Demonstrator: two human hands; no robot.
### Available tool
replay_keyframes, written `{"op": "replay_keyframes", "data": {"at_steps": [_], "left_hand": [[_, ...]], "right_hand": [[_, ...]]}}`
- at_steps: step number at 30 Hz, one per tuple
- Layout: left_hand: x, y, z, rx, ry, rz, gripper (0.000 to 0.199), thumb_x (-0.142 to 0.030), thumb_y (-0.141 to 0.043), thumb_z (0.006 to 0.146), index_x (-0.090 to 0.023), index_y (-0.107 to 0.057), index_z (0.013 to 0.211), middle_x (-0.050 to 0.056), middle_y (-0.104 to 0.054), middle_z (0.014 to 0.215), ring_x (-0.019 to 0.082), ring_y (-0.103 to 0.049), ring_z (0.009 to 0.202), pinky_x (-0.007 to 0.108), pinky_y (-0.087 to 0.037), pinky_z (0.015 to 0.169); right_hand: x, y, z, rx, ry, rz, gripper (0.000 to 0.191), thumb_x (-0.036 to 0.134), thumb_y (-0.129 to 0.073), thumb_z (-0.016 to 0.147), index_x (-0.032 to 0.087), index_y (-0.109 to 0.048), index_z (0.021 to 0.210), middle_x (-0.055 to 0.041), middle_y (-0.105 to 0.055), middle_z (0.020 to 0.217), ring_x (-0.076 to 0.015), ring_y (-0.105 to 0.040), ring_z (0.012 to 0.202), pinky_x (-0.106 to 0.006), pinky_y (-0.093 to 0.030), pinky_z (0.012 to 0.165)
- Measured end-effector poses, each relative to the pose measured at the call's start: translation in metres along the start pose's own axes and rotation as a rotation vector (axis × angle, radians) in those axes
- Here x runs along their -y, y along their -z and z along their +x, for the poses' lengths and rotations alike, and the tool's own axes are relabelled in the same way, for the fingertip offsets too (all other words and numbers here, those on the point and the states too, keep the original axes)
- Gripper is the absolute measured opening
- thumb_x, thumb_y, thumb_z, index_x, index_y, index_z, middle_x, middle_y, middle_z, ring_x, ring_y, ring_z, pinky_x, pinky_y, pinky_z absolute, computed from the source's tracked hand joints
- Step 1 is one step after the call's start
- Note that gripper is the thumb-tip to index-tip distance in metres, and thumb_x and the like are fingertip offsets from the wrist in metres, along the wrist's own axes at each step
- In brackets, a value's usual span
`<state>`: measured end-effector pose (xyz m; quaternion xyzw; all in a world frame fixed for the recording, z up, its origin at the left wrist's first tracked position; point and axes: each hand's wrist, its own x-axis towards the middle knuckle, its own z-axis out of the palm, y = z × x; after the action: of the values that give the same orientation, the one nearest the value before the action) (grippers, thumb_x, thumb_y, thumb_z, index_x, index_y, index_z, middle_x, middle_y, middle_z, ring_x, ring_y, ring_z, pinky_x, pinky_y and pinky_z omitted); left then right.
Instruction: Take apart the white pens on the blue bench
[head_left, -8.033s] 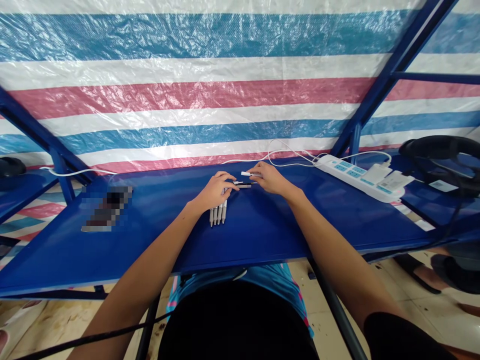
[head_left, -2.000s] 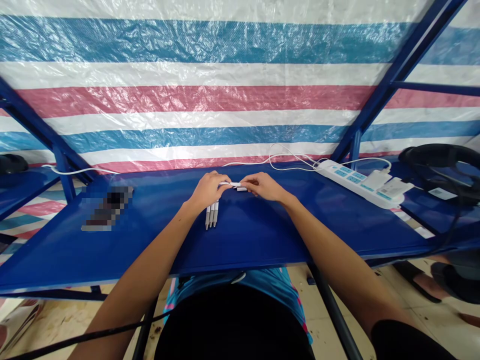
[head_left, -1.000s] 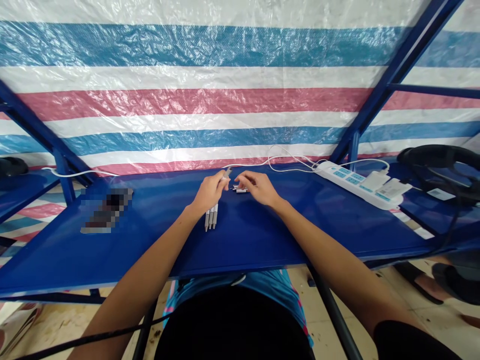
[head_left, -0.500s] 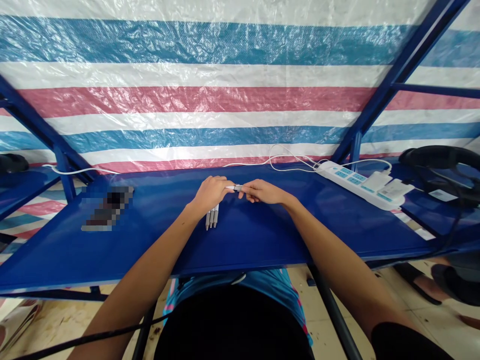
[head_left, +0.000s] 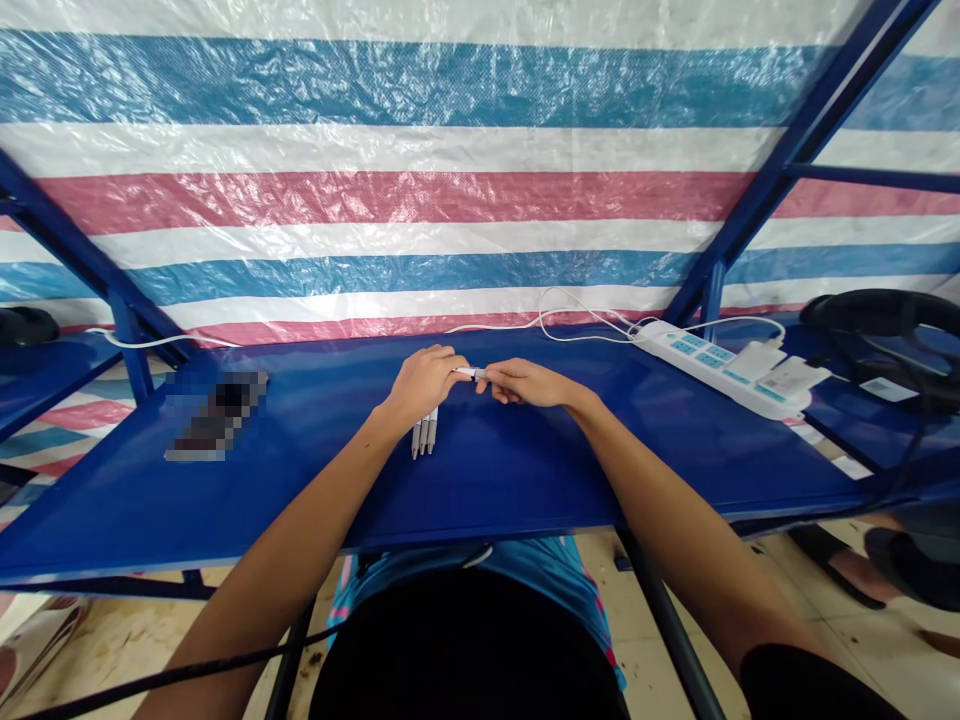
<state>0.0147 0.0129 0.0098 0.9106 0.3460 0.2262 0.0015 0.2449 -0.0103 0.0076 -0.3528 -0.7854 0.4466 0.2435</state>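
Between my two hands, just above the blue table (head_left: 300, 480), a white and grey pen (head_left: 469, 372) lies level. My left hand (head_left: 426, 385) is closed around its white end. The fingertips of my right hand (head_left: 523, 382) pinch the grey end. Three more white pens with grey tips (head_left: 424, 437) lie side by side on the table below my left hand, tips toward me. Their far ends are hidden under that hand.
A blurred dark flat object (head_left: 217, 415) lies at the left. On the right sits a white power strip (head_left: 712, 365) with plugged-in chargers and a white cable (head_left: 555, 295). Headphones (head_left: 885, 320) are beyond it. Striped sheeting (head_left: 465, 200) hangs behind the table.
My hands have barely moved. Slightly more of the pen shows between my fingers, my right fingertips having shifted a little to the right.
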Motion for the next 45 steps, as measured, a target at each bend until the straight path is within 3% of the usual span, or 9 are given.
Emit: {"op": "replay_keyframes", "data": {"at_steps": [6, 9, 15, 20, 24, 28, 34, 37, 45], "left_hand": [[-0.002, -0.001, 0.002, 0.033, -0.060, -0.002, 0.025, -0.031, -0.055, 0.104, -0.023, -0.079, 0.101, 0.006, -0.072, 0.082, 0.024, -0.058, 0.086, 0.034, -0.039, 0.079], [-0.003, -0.001, 0.002, 0.044, -0.068, 0.007, 0.026, -0.031, -0.055, 0.104, -0.023, -0.079, 0.101, 0.006, -0.073, 0.082, 0.024, -0.059, 0.085, 0.034, -0.037, 0.078], [-0.005, 0.001, 0.000, 0.075, 0.014, 0.036, 0.028, -0.028, -0.052, 0.102, -0.022, -0.077, 0.091, 0.006, -0.075, 0.082, 0.024, -0.064, 0.083, 0.034, -0.039, 0.078], [-0.003, 0.000, -0.003, 0.049, 0.124, 0.008, 0.030, -0.029, -0.052, 0.099, -0.023, -0.076, 0.082, 0.006, -0.075, 0.077, 0.025, -0.068, 0.076, 0.032, -0.041, 0.069], [0.003, 0.000, -0.003, -0.008, 0.137, -0.032, 0.027, -0.032, -0.054, 0.097, -0.025, -0.078, 0.088, 0.005, -0.077, 0.080, 0.024, -0.069, 0.078, 0.030, -0.042, 0.066], [0.006, -0.002, -0.002, -0.020, 0.136, -0.102, 0.025, -0.033, -0.057, 0.097, -0.025, -0.080, 0.093, 0.005, -0.079, 0.089, 0.024, -0.070, 0.085, 0.031, -0.048, 0.074], [0.005, -0.007, 0.000, -0.050, 0.108, -0.131, 0.020, -0.033, -0.063, 0.096, -0.024, -0.080, 0.097, 0.006, -0.078, 0.087, 0.025, -0.068, 0.088, 0.036, -0.050, 0.086], [0.005, -0.008, 0.000, -0.048, 0.098, -0.112, 0.020, -0.033, -0.062, 0.096, -0.024, -0.080, 0.098, 0.006, -0.078, 0.088, 0.025, -0.068, 0.089, 0.035, -0.050, 0.086], [0.009, -0.009, 0.000, -0.029, 0.091, -0.108, 0.028, -0.037, -0.056, 0.101, -0.024, -0.081, 0.098, 0.007, -0.079, 0.091, 0.026, -0.069, 0.090, 0.036, -0.050, 0.086]], "right_hand": [[-0.004, 0.001, -0.003, 0.134, -0.038, 0.052, 0.034, 0.047, -0.048, 0.102, 0.017, -0.064, 0.100, 0.0041, -0.050, 0.064, -0.0123, -0.045, 0.055, -0.026, -0.039, 0.055], [-0.005, 0.001, -0.003, 0.150, -0.036, -0.017, 0.033, 0.043, -0.045, 0.103, 0.018, -0.064, 0.096, 0.0036, -0.049, 0.063, -0.0134, -0.045, 0.056, -0.027, -0.039, 0.057], [-0.002, -0.006, 0.005, -0.004, 0.065, -0.367, 0.028, 0.020, -0.043, 0.098, 0.021, -0.053, 0.072, 0.0014, -0.054, 0.062, -0.0150, -0.050, 0.061, -0.029, -0.037, 0.067], [-0.001, -0.017, 0.009, -0.153, 0.031, -0.523, 0.025, 0.014, -0.045, 0.095, 0.021, -0.055, 0.073, -0.0010, -0.061, 0.068, -0.0156, -0.050, 0.062, -0.029, -0.033, 0.067], [-0.002, -0.021, 0.011, -0.243, 0.015, -0.486, 0.027, 0.017, -0.045, 0.099, 0.020, -0.063, 0.080, -0.0028, -0.068, 0.076, -0.0163, -0.056, 0.066, -0.027, -0.036, 0.069], [0.001, -0.019, 0.011, -0.278, 0.063, -0.417, 0.028, 0.027, -0.047, 0.102, 0.020, -0.069, 0.087, -0.0038, -0.072, 0.083, -0.0165, -0.060, 0.070, -0.027, -0.039, 0.071], [0.004, -0.015, 0.009, -0.383, 0.050, -0.389, 0.039, 0.037, -0.046, 0.104, 0.020, -0.068, 0.077, -0.0025, -0.067, 0.070, -0.0178, -0.060, 0.069, -0.029, -0.040, 0.071], [0.003, -0.014, 0.010, -0.412, 0.042, -0.411, 0.036, 0.035, -0.050, 0.102, 0.019, -0.066, 0.074, -0.0020, -0.066, 0.068, -0.0175, -0.059, 0.069, -0.029, -0.039, 0.070], [-0.001, -0.016, 0.013, -0.430, 0.100, -0.273, 0.019, 0.033, -0.058, 0.095, 0.020, -0.068, 0.086, -0.0015, -0.069, 0.072, -0.0171, -0.063, 0.067, -0.028, -0.044, 0.068]]}}
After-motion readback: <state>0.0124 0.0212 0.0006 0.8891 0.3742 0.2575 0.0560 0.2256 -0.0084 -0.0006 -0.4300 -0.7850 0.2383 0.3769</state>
